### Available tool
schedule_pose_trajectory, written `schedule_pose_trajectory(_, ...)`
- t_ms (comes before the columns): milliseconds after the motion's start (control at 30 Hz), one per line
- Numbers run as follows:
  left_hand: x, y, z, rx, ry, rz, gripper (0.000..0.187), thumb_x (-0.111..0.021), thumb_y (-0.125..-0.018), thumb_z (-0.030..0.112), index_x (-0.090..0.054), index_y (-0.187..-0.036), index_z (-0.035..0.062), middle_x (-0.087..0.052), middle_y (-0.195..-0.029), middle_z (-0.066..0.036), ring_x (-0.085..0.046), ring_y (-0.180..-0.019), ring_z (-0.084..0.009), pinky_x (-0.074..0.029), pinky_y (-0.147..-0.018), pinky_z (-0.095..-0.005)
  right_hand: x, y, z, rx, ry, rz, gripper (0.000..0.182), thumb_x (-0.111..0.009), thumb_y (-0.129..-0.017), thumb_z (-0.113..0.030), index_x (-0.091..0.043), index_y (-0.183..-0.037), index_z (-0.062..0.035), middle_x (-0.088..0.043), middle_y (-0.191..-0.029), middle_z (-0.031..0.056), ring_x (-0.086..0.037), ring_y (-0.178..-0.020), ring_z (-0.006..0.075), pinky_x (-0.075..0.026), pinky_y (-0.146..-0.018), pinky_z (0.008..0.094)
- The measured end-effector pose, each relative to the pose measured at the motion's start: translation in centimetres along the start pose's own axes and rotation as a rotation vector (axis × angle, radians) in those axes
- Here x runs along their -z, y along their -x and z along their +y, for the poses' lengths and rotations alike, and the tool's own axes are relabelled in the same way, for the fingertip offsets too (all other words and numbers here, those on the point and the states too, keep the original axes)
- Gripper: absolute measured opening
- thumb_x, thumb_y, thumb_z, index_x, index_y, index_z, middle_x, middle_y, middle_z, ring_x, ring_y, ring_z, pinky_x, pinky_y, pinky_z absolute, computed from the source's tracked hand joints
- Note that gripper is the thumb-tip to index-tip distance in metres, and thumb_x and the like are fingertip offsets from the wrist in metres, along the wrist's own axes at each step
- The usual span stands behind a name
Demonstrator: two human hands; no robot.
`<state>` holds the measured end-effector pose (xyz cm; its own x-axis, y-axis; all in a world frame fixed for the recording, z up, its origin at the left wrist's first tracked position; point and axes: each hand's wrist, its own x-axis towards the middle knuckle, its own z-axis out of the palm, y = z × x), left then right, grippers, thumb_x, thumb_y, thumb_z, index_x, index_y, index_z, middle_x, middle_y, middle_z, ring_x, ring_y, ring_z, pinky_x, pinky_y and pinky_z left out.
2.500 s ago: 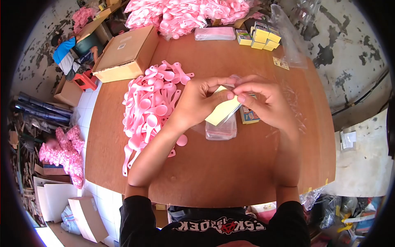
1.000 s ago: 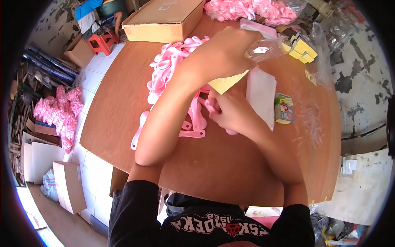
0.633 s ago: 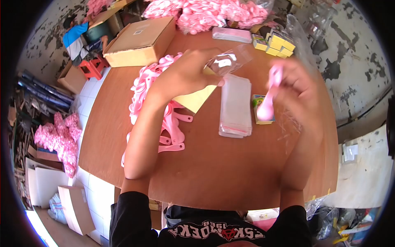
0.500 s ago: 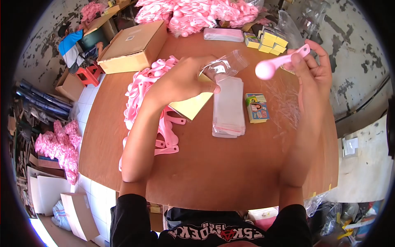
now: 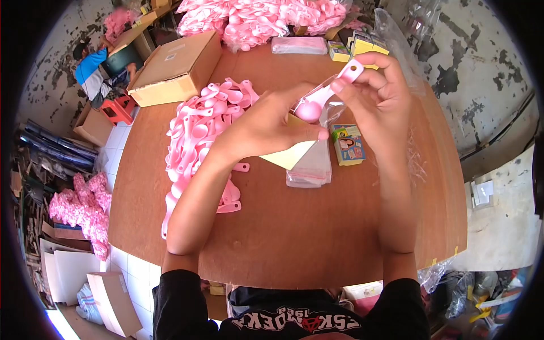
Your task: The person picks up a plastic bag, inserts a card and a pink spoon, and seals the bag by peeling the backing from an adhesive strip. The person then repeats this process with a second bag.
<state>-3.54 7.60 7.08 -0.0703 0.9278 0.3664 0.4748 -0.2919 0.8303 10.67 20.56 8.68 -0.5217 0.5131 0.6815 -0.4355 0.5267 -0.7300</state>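
A pink spoon [image 5: 324, 97] is pinched by its holed handle in my right hand [image 5: 377, 93]; its round bowl is at the mouth of a clear plastic bag beside my left fingers. My left hand [image 5: 272, 122] grips that bag together with a yellow card [image 5: 290, 154], and hides much of the bag. Beneath them a stack of clear bags [image 5: 310, 170] lies on the table, partly covered. Just right of the stack sits a small printed box pack [image 5: 347, 145]. A pile of pink spoons [image 5: 195, 133] lies left of my left hand.
A cardboard box [image 5: 175, 67] stands at the table's back left. Wrapped pink spoons [image 5: 260, 20] are heaped at the back, near a bag stack [image 5: 298, 45] and yellow boxes [image 5: 365, 44]. Thin clear strips [image 5: 416, 156] lie at right. A person [image 5: 92, 71] sits at far left.
My right hand has moved left with the pink spoon, bringing its bowl to the bag's opening. My left hand has shifted slightly right and down with the card and bag.
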Motion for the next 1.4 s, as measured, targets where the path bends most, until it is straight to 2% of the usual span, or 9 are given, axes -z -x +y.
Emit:
schedule_pose_trajectory(200, -0.5, -0.5, -1.3, -0.158, -0.055, 0.029, 0.049, -0.069, -0.090, 0.010, -0.049, -0.133, 0.0001, -0.064, -0.106, -0.005, -0.061, -0.097, -0.0089, -0.052, -0.087, -0.0279, 0.5, -0.6, 0.8, 0.352, 0.424, -0.110, 0.014, -0.073, -0.084, -0.006, -0.063, -0.092, 0.0011, -0.071, -0.093, 0.0061, -0.065, -0.082, 0.0084, -0.052, -0.069, 0.0229)
schedule_pose_trajectory(267, -0.5, -0.3, -0.7, -0.032, 0.023, -0.007, 0.048, -0.069, -0.090, 0.010, -0.049, -0.133, -0.0001, -0.064, -0.110, -0.005, -0.060, -0.101, -0.0094, -0.051, -0.089, -0.0284, 0.2, 0.0, 0.3, -0.049, 0.050, -0.120, 0.011, -0.071, -0.086, -0.006, -0.067, -0.090, 0.0035, -0.071, -0.091, 0.0068, -0.065, -0.080, 0.0088, -0.051, -0.069, 0.0223)
schedule_pose_trajectory(367, -0.6, -0.3, 0.2, 0.108, 0.115, -0.070, 0.049, -0.069, -0.090, 0.010, -0.048, -0.134, 0.0000, -0.060, -0.119, -0.007, -0.057, -0.109, -0.0119, -0.047, -0.096, -0.0311, 1.1, -0.2, -0.3, -0.113, 0.145, -0.203, 0.013, -0.071, -0.086, -0.005, -0.070, -0.095, 0.0038, -0.072, -0.089, 0.0069, -0.065, -0.080, 0.0094, -0.052, -0.070, 0.0228)
schedule_pose_trajectory(500, -1.6, -0.7, -1.7, -0.285, -0.041, 0.084, 0.060, -0.073, -0.087, 0.025, -0.046, -0.136, 0.0016, -0.062, -0.117, -0.015, -0.060, -0.111, -0.0261, -0.048, -0.092, -0.0371, 1.9, -0.2, -2.7, -0.087, 0.201, -0.150, 0.013, -0.073, -0.084, -0.004, -0.071, -0.094, 0.0031, -0.072, -0.088, 0.0076, -0.066, -0.079, 0.0094, -0.052, -0.069, 0.0235)
schedule_pose_trajectory(600, -1.2, -0.5, -1.6, -0.250, -0.209, 0.194, 0.065, -0.072, -0.088, 0.027, -0.042, -0.139, 0.0008, -0.054, -0.131, -0.018, -0.050, -0.126, -0.0305, -0.044, -0.101, -0.0381, 3.1, -0.6, -3.2, 0.290, 0.446, 0.171, 0.013, -0.071, -0.083, -0.004, -0.072, -0.095, 0.0022, -0.073, -0.089, 0.0078, -0.066, -0.077, 0.0108, -0.052, -0.068, 0.0251)
schedule_pose_trajectory(733, -1.2, -0.5, -1.5, -0.130, -0.087, 0.119, 0.066, -0.069, -0.090, 0.017, -0.035, -0.144, 0.0017, -0.042, -0.144, -0.013, -0.040, -0.135, -0.0266, -0.034, -0.111, -0.0394, 5.2, -1.4, -3.2, -0.108, 0.745, -0.215, 0.014, -0.066, -0.089, -0.001, -0.070, -0.101, 0.0025, -0.070, -0.097, 0.0064, -0.063, -0.089, 0.0115, -0.049, -0.079, 0.0243)
schedule_pose_trajectory(1000, -2.9, -0.5, -0.1, -0.316, -0.057, 0.232, 0.050, -0.070, -0.090, 0.022, -0.054, -0.128, -0.0049, -0.061, -0.122, -0.020, -0.061, -0.113, -0.0278, -0.048, -0.095, -0.0371, 3.9, -0.1, -6.0, -0.070, 0.425, -0.344, 0.012, -0.067, -0.087, 0.001, -0.070, -0.098, 0.0035, -0.069, -0.093, 0.0086, -0.063, -0.084, 0.0108, -0.048, -0.072, 0.0231)
schedule_pose_trajectory(1200, -3.2, 0.1, 1.2, -0.119, 0.408, 0.192, 0.026, -0.054, -0.098, 0.004, -0.058, -0.122, -0.0059, -0.068, -0.111, -0.012, -0.067, -0.097, -0.0175, -0.054, -0.087, -0.0302, 2.8, 0.5, -5.6, 0.022, 0.386, -0.322, 0.012, -0.067, -0.086, 0.001, -0.070, -0.098, 0.0024, -0.069, -0.089, 0.0095, -0.064, -0.078, 0.0134, -0.048, -0.067, 0.0244)
schedule_pose_trajectory(1400, -2.9, 0.5, 1.9, -0.003, 0.187, 0.150, 0.024, -0.055, -0.098, 0.004, -0.061, -0.119, -0.0060, -0.069, -0.106, -0.011, -0.066, -0.094, -0.0134, -0.053, -0.085, -0.0270, 2.1, 0.4, -4.4, 0.345, 0.618, -0.303, 0.012, -0.071, -0.079, -0.004, -0.071, -0.090, -0.0015, -0.064, -0.084, 0.0062, -0.062, -0.072, 0.0221, -0.049, -0.063, 0.0311)
